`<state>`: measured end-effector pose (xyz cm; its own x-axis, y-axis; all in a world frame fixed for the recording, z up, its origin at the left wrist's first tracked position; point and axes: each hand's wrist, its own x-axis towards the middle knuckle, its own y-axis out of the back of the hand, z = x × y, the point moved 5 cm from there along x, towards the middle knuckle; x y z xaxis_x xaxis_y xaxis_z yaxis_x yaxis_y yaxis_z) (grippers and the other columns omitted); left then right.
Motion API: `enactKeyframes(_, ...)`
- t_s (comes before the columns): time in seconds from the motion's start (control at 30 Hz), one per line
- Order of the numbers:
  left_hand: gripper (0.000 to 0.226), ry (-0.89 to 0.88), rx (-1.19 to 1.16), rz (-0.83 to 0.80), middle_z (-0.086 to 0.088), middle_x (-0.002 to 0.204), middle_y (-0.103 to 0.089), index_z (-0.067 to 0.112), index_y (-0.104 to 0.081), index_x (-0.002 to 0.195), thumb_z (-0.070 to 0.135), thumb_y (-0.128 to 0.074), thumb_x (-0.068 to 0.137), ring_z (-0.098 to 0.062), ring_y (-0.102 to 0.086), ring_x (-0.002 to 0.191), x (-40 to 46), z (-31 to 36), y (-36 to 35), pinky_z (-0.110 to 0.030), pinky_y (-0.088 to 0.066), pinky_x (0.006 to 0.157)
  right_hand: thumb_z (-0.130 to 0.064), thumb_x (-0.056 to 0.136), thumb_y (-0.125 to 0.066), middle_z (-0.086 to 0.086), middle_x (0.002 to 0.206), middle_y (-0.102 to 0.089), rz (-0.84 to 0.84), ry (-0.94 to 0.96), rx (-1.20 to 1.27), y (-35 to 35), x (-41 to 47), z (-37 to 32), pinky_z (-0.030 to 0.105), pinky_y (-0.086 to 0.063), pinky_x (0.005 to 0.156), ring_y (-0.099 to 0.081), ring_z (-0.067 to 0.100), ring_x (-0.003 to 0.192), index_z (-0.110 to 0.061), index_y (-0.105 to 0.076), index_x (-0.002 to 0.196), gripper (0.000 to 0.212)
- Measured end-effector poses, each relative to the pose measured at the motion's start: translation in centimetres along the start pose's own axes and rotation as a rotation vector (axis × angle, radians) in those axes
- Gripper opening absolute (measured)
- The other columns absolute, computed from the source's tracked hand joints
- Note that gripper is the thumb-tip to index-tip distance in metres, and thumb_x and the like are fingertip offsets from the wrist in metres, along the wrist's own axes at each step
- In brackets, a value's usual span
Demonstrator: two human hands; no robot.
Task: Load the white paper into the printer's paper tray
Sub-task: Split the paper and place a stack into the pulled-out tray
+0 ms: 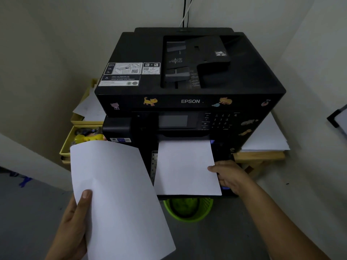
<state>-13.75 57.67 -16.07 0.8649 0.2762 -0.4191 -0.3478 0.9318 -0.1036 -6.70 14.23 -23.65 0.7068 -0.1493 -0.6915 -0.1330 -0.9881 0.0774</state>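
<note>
A black Epson printer (189, 76) stands in front of me with its paper tray (224, 152) pulled out at the bottom front. White paper (185, 167) lies in the tray, sticking out toward me. My right hand (230, 176) rests at that paper's right edge, thumb on top of the sheet and fingers against the tray side. To the left of the tray, my left hand (75, 218) holds a second batch of white paper (116, 199) by its lower left edge, thumb on top.
A green mesh bin (187, 209) stands on the grey floor under the tray. Yellow trays (69, 139) with papers and small items sit left of the printer. More white sheets (266, 137) lie on a wooden shelf at the right. Walls close in on both sides.
</note>
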Motion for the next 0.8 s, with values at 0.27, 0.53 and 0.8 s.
enactKeyframes(0.27,0.023,-0.004,0.01,-0.009,0.016,0.107,-0.083,0.041,-0.07,0.116,0.051,-0.061,0.097,-0.011,-0.081,0.092,0.0,0.1,-0.5,-0.031,-0.067,0.07,-0.007,0.105,-0.066,0.016,0.111,-0.078,0.081,0.071,0.008,-0.5,1.2,-0.7,0.034,-0.058,0.074,-0.074,0.026,0.091,-0.005,-0.071,0.104,0.005)
enactKeyframes(0.53,0.017,0.021,-0.01,0.028,0.019,0.095,-0.084,0.039,-0.068,0.113,0.04,-0.052,0.105,-0.018,-0.075,0.096,0.2,-0.1,-0.3,-0.039,-0.06,0.077,-0.009,0.106,-0.066,0.015,0.108,-0.076,0.135,0.101,-0.005,-0.8,2.4,-1.8,0.034,-0.056,0.073,-0.072,0.028,0.089,-0.007,-0.07,0.102,0.006)
enactKeyframes(0.8,0.024,0.016,-0.015,0.034,0.017,0.097,-0.084,0.04,-0.069,0.112,0.046,-0.058,0.092,-0.019,-0.076,0.095,-0.4,-0.1,-0.8,-0.04,-0.063,0.079,-0.017,0.105,-0.068,0.017,0.115,-0.077,0.142,0.101,-0.038,-0.7,1.9,-2.5,0.047,-0.06,0.096,-0.074,0.029,0.097,-0.008,-0.073,0.107,0.011)
